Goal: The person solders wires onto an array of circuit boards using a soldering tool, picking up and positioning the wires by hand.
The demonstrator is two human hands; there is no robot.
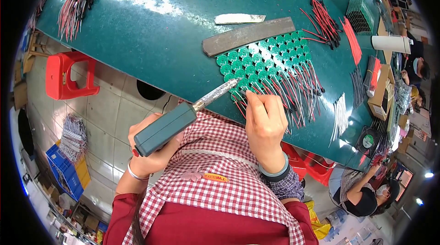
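Observation:
My left hand [152, 163] is closed around the handle of a dark green soldering gun [167, 128]. The gun's metal barrel reaches up to the right, and its tip is over the near-left corner of a panel of round green circuit boards [250, 64]. Close beside that tip, my right hand [266, 123] is pinched at the panel's near edge, apparently on a thin wire; the fingers partly hide it. Red and white wires [298, 91] hang in a row from the panel's near side. Along its far edge lies a grey-brown bar [250, 36].
A whitish strip [239, 18] lies beyond the bar. Bundles of red wires [324, 21], white wires [339, 114] and a cardboard box [379, 92] occupy the table's right side. A red stool [62, 75] stands at left. Another person [366, 197] sits at lower right.

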